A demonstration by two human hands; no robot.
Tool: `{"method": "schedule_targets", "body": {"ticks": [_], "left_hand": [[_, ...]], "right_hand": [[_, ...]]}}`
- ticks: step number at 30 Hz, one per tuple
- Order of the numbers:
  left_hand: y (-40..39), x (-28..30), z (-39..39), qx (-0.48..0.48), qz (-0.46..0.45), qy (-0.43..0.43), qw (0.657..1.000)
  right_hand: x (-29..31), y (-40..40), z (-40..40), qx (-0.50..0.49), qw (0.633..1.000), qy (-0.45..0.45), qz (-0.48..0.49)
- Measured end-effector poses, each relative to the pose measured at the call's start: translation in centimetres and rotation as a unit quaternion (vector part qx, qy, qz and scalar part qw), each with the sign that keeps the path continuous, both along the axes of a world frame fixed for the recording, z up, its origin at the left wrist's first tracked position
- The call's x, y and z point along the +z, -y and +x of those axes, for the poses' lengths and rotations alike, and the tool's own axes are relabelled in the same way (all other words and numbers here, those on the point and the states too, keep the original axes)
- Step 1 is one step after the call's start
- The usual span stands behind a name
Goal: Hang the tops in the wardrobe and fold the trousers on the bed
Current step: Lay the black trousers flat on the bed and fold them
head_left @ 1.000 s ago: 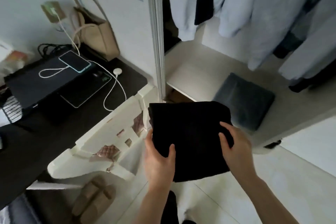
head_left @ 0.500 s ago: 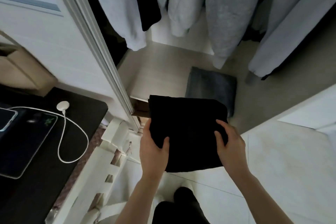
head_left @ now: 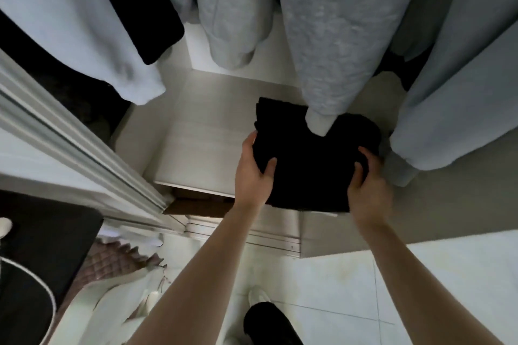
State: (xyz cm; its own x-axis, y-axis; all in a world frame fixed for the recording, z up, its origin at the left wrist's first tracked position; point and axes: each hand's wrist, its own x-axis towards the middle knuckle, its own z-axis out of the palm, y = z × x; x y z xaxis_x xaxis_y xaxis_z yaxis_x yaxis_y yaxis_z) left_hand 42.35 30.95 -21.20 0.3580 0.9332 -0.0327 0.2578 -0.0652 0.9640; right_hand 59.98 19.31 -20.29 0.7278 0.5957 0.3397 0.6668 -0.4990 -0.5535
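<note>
Inside the wardrobe (head_left: 84,154), grey tops (head_left: 333,36) hang over a pale shelf (head_left: 196,137). Both hands — left hand (head_left: 253,173), right hand (head_left: 370,185) — grip the folded black trousers (head_left: 311,168) at the shelf's front edge, under a hanging sleeve; bare shelf lies to the left.

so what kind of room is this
Most likely a bedroom, at an open wardrobe: hanging tops over a pale shelf, a sliding-door track, and folded black trousers held in both hands.
</note>
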Motion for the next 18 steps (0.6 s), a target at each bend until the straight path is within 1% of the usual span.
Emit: {"method": "schedule_targets", "body": {"ticks": [2, 3, 4, 5, 6, 7, 8, 9, 10, 12, 15, 16, 18], "left_hand": [[-2.4, -2.4, 1.8, -0.006, 0.009, 0.013, 1.0], [-3.6, -4.2, 2.5, -0.007, 0.009, -0.008, 1.0], [-4.4, -6.0, 2.8, -0.015, -0.004, -0.04, 0.999], [-4.9, -7.9, 3.1, -0.034, -0.03, -0.089, 0.995], [-5.1, -9.5, 3.0, -0.066, -0.059, -0.144, 0.986], [-5.0, -11.1, 2.9, -0.103, -0.082, -0.197, 0.972], [-4.8, -12.3, 2.7, -0.122, -0.095, -0.227, 0.961], [-4.5, -13.0, 2.5, -0.113, -0.108, -0.234, 0.959], [-4.5, -13.4, 2.4, -0.085, -0.125, -0.219, 0.964], [-4.6, -13.6, 2.6, -0.035, -0.157, -0.2, 0.967], [-5.4, -13.9, 2.8, -0.03, -0.15, -0.21, 0.966], [-5.6, -13.8, 2.9, -0.033, -0.151, -0.213, 0.965], [-5.8, -13.5, 3.2, -0.029, -0.154, -0.216, 0.964]], "right_hand": [[-2.1, -2.0, 2.5, -0.016, 0.999, 0.041, 0.028], [-3.4, -2.9, 3.8, -0.02, 0.999, 0.037, 0.016], [-4.6, -3.4, 4.8, -0.017, 1.0, 0.009, -0.021], [-6.2, -3.8, 5.5, -0.01, 0.996, -0.023, -0.088], [-7.4, -4.0, 6.0, 0.002, 0.983, -0.053, -0.174], [-8.8, -4.0, 6.1, 0.017, 0.962, -0.082, -0.26], [-9.6, -3.8, 6.0, 0.028, 0.939, -0.111, -0.323], [-10.3, -3.5, 5.7, 0.033, 0.922, -0.132, -0.362], [-10.7, -3.1, 5.3, 0.034, 0.911, -0.139, -0.386], [-10.9, -2.5, 4.7, 0.038, 0.899, -0.104, -0.423], [-11.0, -2.6, 4.1, 0.055, 0.88, -0.038, -0.471], [-11.0, -2.8, 4.1, 0.052, 0.879, -0.028, -0.473], [-10.9, -3.0, 4.2, 0.037, 0.901, -0.003, -0.432]]}}
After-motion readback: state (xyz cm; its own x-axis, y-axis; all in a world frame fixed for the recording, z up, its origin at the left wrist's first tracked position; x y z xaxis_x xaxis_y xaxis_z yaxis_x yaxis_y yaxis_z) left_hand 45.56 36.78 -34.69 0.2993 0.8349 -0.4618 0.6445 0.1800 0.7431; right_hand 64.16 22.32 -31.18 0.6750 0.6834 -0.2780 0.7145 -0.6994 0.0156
